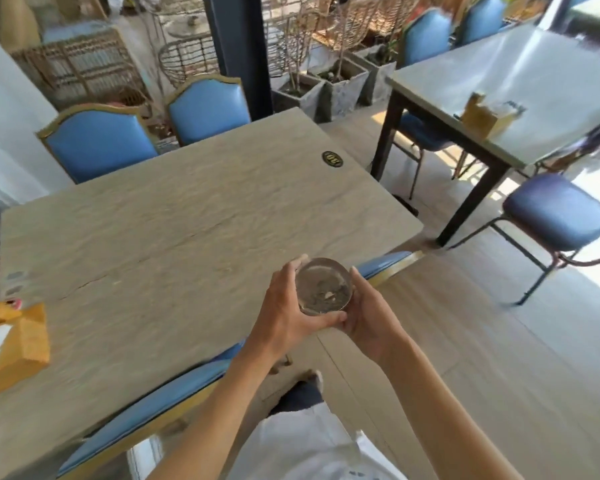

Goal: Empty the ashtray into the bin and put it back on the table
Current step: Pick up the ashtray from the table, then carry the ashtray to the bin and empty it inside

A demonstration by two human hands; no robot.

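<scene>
Filling most of your view from nine to twelve o'clock, the pale wood-grain worktop (173, 220) carries a small dark oval number plate (332, 158) near its far edge at about one o'clock. A second, lighter worktop (520, 74) stands well apart at two o'clock, with a yellow napkin holder (489, 116) on it. Blue padded chairs ring the nearer worktop: two (99, 143) at its far side around eleven o'clock, and one (142, 410) tucked under its near edge at seven o'clock. Another blue chair (558, 213) sits on the floor at three o'clock. Grey planters (340, 88) line the back at twelve o'clock. A yellow tissue box (14, 344) lies on the worktop at nine o'clock.

You hold the round glass ashtray (324, 289) just past the worktop's near edge, right of centre, raised and not resting on anything. Ash and a pale scrap lie in its bowl. Your left hand (291, 317) wraps its left side with the thumb under the near rim; your right hand (371, 317) cups its right side, fingers closed around the glass.
</scene>
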